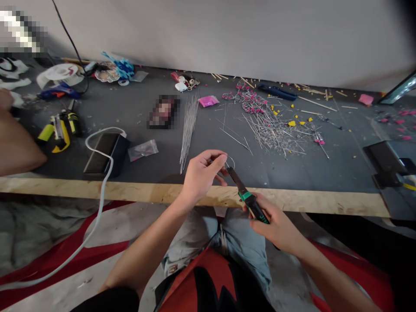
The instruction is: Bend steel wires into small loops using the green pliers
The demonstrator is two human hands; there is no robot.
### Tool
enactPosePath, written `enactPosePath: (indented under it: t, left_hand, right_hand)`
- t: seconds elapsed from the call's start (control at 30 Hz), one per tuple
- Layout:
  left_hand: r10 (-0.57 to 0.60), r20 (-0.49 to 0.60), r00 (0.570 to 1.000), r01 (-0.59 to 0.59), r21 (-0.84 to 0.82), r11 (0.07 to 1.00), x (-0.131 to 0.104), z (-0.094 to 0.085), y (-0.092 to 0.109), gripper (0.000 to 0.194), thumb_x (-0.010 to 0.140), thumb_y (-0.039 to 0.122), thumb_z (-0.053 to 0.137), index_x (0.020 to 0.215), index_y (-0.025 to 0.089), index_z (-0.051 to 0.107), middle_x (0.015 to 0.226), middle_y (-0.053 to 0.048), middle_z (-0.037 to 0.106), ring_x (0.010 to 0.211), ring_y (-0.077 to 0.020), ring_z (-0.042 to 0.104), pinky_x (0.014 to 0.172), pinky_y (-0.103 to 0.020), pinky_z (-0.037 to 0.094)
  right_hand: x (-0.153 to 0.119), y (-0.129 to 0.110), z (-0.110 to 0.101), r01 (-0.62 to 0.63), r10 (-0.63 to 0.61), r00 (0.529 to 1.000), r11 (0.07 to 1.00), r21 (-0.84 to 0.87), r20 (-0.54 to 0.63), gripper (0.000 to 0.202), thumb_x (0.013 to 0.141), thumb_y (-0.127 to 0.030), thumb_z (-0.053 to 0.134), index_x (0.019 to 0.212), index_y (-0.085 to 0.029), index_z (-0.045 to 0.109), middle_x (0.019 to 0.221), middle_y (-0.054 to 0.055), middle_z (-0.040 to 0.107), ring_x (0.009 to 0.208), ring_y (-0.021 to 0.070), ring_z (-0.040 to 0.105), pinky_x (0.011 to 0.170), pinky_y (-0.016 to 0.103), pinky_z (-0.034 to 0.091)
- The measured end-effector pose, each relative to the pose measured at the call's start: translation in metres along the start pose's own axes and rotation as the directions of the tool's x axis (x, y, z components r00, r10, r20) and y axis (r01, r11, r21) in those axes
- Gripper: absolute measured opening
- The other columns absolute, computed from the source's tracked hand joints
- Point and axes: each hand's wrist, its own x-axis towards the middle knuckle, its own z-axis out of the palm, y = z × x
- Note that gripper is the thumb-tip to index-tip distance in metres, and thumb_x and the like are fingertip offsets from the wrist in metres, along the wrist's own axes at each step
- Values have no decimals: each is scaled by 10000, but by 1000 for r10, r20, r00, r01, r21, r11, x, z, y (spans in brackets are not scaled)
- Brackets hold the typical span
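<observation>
Close to the table's front edge, my left hand (204,171) pinches a thin metal wire (234,161) between thumb and fingers. The wire bends in a loop near the fingertips. My right hand (273,221) is wrapped round the green and black handles of a pair of pliers (248,200), their dark jaws pointing up and left. The tip of the jaws meets the wire beside my left fingertips; whether they clamp it I cannot tell. A bundle of straight wires (189,130) lies beyond my left hand. Farther right is a pile of bent wires (276,130) with pink and yellow pieces.
A pink packet (208,101) and a clear bag (143,150) lie on the table. To the left are a black box (105,154) with a white cable (103,190), yellow-black tools (60,130) and a glue gun (60,91). Another person's arm (17,134) rests at far left.
</observation>
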Motion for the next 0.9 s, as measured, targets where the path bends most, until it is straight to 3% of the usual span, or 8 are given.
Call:
enactPosePath:
  t: [0.1,0.23,0.37,0.47,0.57,0.63,0.73,0.9]
  left_hand:
    - [-8,-1,1000,7,-29,1000,1,-1,0,222,758,343,640,860,147,626,621,11,518,511,-103,576,357,-196,495]
    - [-22,9,1000,23,-78,997,2,-4,-1,233,762,359,640,868,154,610,625,14,528,516,-98,564,382,-194,480]
    - [-26,30,999,34,-284,958,-9,-3,-17,425,783,488,587,1072,179,554,850,-45,637,750,-137,632,673,-289,549]
    - [-66,239,969,151,-358,921,-25,7,-39,668,629,551,710,1150,173,535,1155,-131,601,1063,-227,580,895,-361,480]
    - [-146,434,889,295,-299,907,-39,23,-56,769,530,431,816,1201,209,514,1293,-131,524,1112,-253,549,946,-388,440]
    - [-149,348,926,260,-298,919,-42,33,-60,666,540,327,825,1134,205,548,1267,-104,542,1111,-240,541,952,-376,430]
    - [-150,189,970,204,-305,930,-38,44,-59,464,607,247,776,1026,192,583,1216,-62,565,1066,-200,544,929,-338,432]
    - [-128,94,987,151,-306,940,-28,45,-59,418,626,203,735,1008,191,565,1017,-23,613,995,-169,560,884,-298,435]
  right_hand:
    - [1,1,2,-16,14,1000,998,-63,-24,189,705,-134,495,850,-236,561,801,-3,531,749,176,518,671,281,419]
    - [1,0,4,-11,5,999,993,-119,-49,166,692,-122,484,808,-227,537,737,-18,509,681,159,482,621,274,384]
    - [3,1,4,-9,-3,995,992,-124,-96,158,700,-129,482,821,-218,535,718,-18,521,654,156,485,610,280,391]
    - [12,3,6,39,-55,990,992,-118,-130,247,712,-133,492,932,-220,563,783,-3,579,722,175,536,671,302,429]
    - [26,5,10,188,-201,970,977,-103,-134,351,724,-142,511,1063,-222,554,985,35,619,913,205,572,799,335,450]
    - [36,8,14,280,-297,944,951,-132,-140,290,724,-137,519,1000,-211,571,1032,51,611,1003,215,556,867,349,439]
    - [48,12,20,300,-335,921,936,-185,-197,316,706,-94,504,995,-211,555,1075,58,597,1069,213,527,931,369,410]
    - [54,16,25,117,-155,928,985,-129,-340,345,669,-120,531,995,-204,458,917,30,587,817,187,565,719,335,472]
